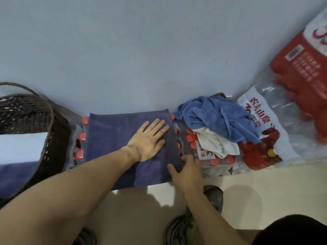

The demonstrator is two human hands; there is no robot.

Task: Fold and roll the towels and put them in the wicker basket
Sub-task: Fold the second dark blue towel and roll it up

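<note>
Dark blue towel (pixel 113 144) is lying flat at frame centre, spread over a shrink-wrapped pack of red-capped bottles (pixel 81 137), near edge hanging toward the floor (pixel 256 191). A fold line is running down its right part.

Nearest, at the bottom of the frame: shoes (pixel 178 227) are showing on the floor, blurred, and a dark garment is sitting in the lower right corner.

Right hand (pixel 185 172) is sitting at the towel's lower right edge, thumb lying on top of the cloth, fingers curling round the edge; grip is narrow, pinching the towel edge.

Left hand (pixel 148 138) is lying palm-down on the towel's right half, fingers straight and slightly spread, pressing the cloth flat; grip is wide, holding nothing.

Wicker basket (pixel 53 138) is standing at the left edge of the frame, just beside the bottle pack, handle arching up. Inside it something pale and something dark blue are showing; cannot tell what.

Right of centre, a crumpled light blue towel (pixel 215 119) is piling on top of a white cloth (pixel 215 144), both resting on a second bottle pack (pixel 221 163).

Further right, more wrapped bottle packs (pixel 276 124) are stacking up toward the upper right corner, one with red printing.

Blue-grey wall (pixel 141 50) is filling the upper frame behind everything.
</note>
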